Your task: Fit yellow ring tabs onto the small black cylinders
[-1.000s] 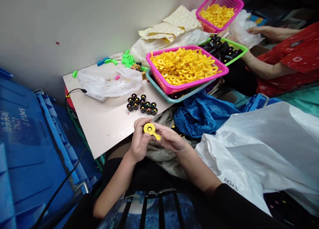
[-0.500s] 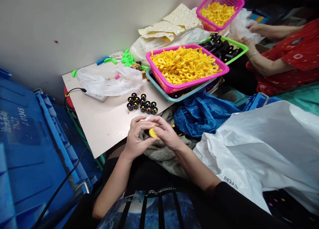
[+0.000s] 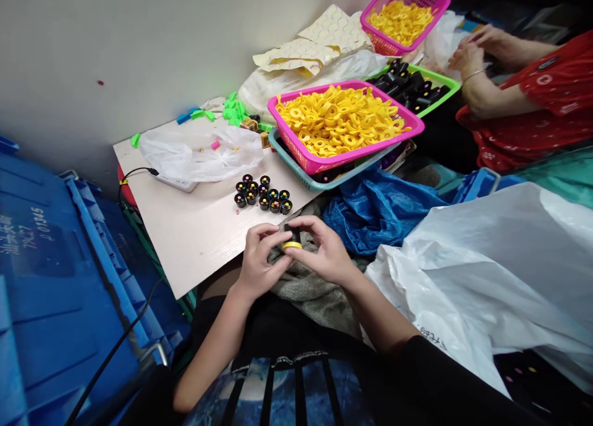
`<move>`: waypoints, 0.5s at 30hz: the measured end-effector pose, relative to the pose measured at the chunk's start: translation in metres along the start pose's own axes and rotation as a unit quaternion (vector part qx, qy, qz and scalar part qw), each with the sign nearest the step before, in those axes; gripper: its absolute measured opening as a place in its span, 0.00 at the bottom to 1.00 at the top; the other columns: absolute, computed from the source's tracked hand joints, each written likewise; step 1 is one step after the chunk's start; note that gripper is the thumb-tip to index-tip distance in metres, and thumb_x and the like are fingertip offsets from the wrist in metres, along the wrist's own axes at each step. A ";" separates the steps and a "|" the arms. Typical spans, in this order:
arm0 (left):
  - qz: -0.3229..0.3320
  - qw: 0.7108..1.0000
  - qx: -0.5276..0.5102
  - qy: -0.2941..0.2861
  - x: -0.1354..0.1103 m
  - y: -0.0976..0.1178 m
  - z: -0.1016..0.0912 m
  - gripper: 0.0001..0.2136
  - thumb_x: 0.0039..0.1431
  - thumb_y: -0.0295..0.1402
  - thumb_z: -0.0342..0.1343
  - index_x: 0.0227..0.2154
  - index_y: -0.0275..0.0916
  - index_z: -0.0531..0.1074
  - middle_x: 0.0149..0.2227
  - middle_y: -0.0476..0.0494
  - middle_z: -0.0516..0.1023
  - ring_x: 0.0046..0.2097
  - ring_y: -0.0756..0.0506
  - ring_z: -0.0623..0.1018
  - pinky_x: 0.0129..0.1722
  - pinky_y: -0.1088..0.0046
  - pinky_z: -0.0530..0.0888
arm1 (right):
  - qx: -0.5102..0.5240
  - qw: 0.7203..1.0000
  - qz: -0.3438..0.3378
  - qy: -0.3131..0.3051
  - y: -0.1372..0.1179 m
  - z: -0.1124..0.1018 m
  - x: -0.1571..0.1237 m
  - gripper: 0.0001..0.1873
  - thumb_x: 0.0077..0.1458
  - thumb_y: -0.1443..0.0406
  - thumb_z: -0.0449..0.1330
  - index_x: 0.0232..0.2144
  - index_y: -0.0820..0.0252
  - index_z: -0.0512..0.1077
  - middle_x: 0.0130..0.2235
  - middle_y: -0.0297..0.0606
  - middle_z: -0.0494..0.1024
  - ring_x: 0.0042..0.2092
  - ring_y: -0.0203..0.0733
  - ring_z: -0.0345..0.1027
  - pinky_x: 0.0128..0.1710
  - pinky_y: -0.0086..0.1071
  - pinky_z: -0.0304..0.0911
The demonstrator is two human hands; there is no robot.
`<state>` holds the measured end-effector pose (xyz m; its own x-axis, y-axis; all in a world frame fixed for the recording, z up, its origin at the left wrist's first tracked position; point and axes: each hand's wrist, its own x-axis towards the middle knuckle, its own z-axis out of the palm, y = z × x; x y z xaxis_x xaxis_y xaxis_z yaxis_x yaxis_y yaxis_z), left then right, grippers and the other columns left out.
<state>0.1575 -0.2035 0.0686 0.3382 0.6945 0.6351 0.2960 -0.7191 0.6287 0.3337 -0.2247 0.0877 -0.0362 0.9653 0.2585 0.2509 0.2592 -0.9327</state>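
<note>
- Our left hand [image 3: 260,262] and right hand [image 3: 325,252] are together, their fingers clamped around a black plastic cap [image 3: 291,234], held above our lap. A yellow plastic ring [image 3: 291,246] shows at the cap's lower end.
- Little looks finished: a small cluster of upright black caps [image 3: 262,193] stands on the smooth pale board [image 3: 194,241], their tops dotted with colour.
- Much seems left: a pink plastic basket [image 3: 361,149] on a teal tray [image 3: 296,174] is heaped with glossy, flat yellow rings [image 3: 343,120], and a pink mesh basket [image 3: 417,28] holds more.
- A green basket [image 3: 445,87] carries a pile of black caps [image 3: 407,86].
- A coarse grey knit cloth [image 3: 315,302] lies under our hands, between a crumpled blue plastic bag [image 3: 375,213] and a thin white plastic bag [image 3: 486,278].
- Beyond the baskets, a co-worker's hands [image 3: 470,55], below red patterned sleeves, work at another white plastic bag [image 3: 445,37].
</note>
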 end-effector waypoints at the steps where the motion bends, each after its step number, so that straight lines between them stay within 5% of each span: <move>1: -0.028 1.000 -0.001 -0.011 -0.001 -0.006 0.003 0.17 0.56 0.32 0.61 0.49 0.42 0.69 0.46 0.42 0.69 0.50 0.46 0.71 0.48 0.67 0.72 | -0.046 0.999 0.019 0.005 0.007 -0.007 -0.001 0.21 0.52 0.59 0.64 0.48 0.56 0.68 0.48 0.42 0.76 0.48 0.46 0.72 0.51 0.41 0.67; 3: -0.116 0.993 0.010 -0.018 -0.001 -0.024 0.010 0.15 0.57 0.34 0.60 0.47 0.41 0.70 0.44 0.42 0.72 0.48 0.45 0.73 0.46 0.67 0.73 | -0.155 0.984 0.086 -0.031 0.022 -0.026 -0.003 0.24 0.53 0.60 0.63 0.53 0.57 0.67 0.51 0.45 0.75 0.50 0.49 0.72 0.53 0.45 0.66; 6: -0.255 0.964 0.079 0.014 0.003 -0.058 0.022 0.11 0.57 0.31 0.58 0.43 0.38 0.71 0.42 0.40 0.74 0.45 0.44 0.74 0.45 0.66 0.73 | -0.333 0.906 0.202 -0.164 0.035 -0.059 0.000 0.30 0.45 0.64 0.67 0.53 0.60 0.70 0.56 0.51 0.73 0.59 0.60 0.65 0.58 0.51 0.61; 8: -0.304 0.943 0.132 0.003 0.011 -0.074 0.027 0.12 0.56 0.30 0.58 0.44 0.36 0.71 0.42 0.39 0.74 0.45 0.43 0.74 0.47 0.64 0.72 | -0.385 0.874 0.204 -0.215 0.026 -0.078 0.010 0.26 0.46 0.62 0.67 0.50 0.59 0.74 0.57 0.51 0.73 0.60 0.61 0.63 0.59 0.50 0.60; 12: -0.391 0.893 0.205 -0.084 0.033 -0.083 0.030 0.19 0.60 0.36 0.54 0.54 0.41 0.67 0.34 0.44 0.77 0.38 0.41 0.77 0.40 0.66 0.72 | -0.382 0.915 0.083 -0.102 -0.020 -0.106 0.053 0.19 0.61 0.57 0.53 0.49 0.55 0.75 0.49 0.41 0.80 0.49 0.48 0.74 0.49 0.39 0.68; 15: -0.411 0.872 0.238 -0.119 0.043 -0.081 0.031 0.22 0.61 0.39 0.53 0.58 0.45 0.64 0.35 0.44 0.79 0.40 0.40 0.79 0.39 0.67 0.71 | -0.451 0.889 0.059 -0.049 -0.037 -0.120 0.106 0.16 0.60 0.59 0.55 0.45 0.56 0.77 0.43 0.40 0.82 0.42 0.47 0.76 0.41 0.35 0.67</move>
<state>0.1755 -0.1160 0.0312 -0.0036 0.9961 -0.0881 0.8432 0.0503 0.5352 0.4366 -0.1361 0.1793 -0.0314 0.9937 0.1079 0.9306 0.0684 -0.3597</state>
